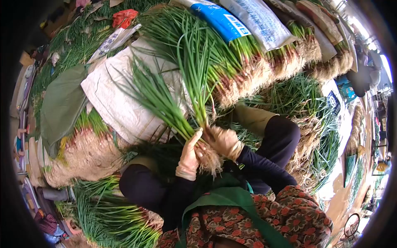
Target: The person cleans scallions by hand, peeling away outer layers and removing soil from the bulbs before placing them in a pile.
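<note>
Both my hands wear pale gloves and meet above my lap. My left hand (191,158) is closed around the lower stalks of a bunch of green onions (165,105), whose leaves fan out up and to the left. Pressed against it, my right hand (224,141) is closed on more green onions (198,87) that point nearly straight up. A tangle of pale roots (210,159) hangs below both hands. The fingertips of my right hand are partly hidden behind the stalks.
Stacked green onions (231,62) lie ahead, roots toward me, partly under a blue-and-white sack (223,18). A white woven sheet (124,95) and an olive cloth (62,105) cover piles at left. Loose green onions (115,211) lie beside my legs, with more at right (289,95).
</note>
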`<action>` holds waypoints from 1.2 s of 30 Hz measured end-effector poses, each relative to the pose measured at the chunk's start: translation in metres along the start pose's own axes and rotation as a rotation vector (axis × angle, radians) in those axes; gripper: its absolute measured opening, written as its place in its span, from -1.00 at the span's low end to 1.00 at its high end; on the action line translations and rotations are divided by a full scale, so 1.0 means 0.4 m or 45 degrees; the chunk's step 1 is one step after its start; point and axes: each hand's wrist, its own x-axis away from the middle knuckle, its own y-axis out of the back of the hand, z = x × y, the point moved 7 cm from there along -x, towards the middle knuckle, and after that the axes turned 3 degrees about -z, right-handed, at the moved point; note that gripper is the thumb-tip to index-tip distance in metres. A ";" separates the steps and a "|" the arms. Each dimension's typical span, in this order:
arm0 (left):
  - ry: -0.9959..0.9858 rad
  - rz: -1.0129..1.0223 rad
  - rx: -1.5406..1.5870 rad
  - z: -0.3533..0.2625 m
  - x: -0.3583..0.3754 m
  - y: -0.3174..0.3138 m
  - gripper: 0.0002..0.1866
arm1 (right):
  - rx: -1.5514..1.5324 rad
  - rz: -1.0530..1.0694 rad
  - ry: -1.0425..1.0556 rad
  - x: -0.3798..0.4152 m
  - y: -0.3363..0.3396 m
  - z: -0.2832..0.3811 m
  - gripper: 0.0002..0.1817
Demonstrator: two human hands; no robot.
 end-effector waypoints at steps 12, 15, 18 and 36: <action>-0.136 -0.295 -0.250 0.048 -0.007 0.085 -0.78 | -1.924 0.991 -0.752 0.021 -0.199 0.046 -0.42; -0.262 -0.389 -0.203 0.048 -0.003 0.089 -0.77 | -2.534 0.528 -1.110 -0.096 -0.227 0.063 -0.54; -0.235 -0.387 -0.213 0.030 0.033 0.070 -0.74 | -2.465 0.015 -1.236 -0.110 -0.269 -0.001 -0.75; -0.272 0.669 0.993 -0.173 0.201 -0.013 -0.75 | 0.031 0.063 0.687 -0.088 -0.252 -0.158 -0.92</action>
